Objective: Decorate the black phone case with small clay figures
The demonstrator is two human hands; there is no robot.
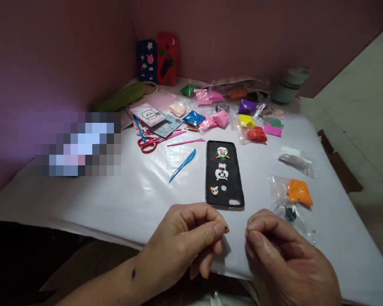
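Right hand grip closed; left hand pinches dark speck; phone case just beyond.

We see mauve walls meeting in a corner behind the white-covered table, and pale floor along its right edge.

black phone case with white, green and red figures, blue tool, red scissors, orange clay, all on a white sheet
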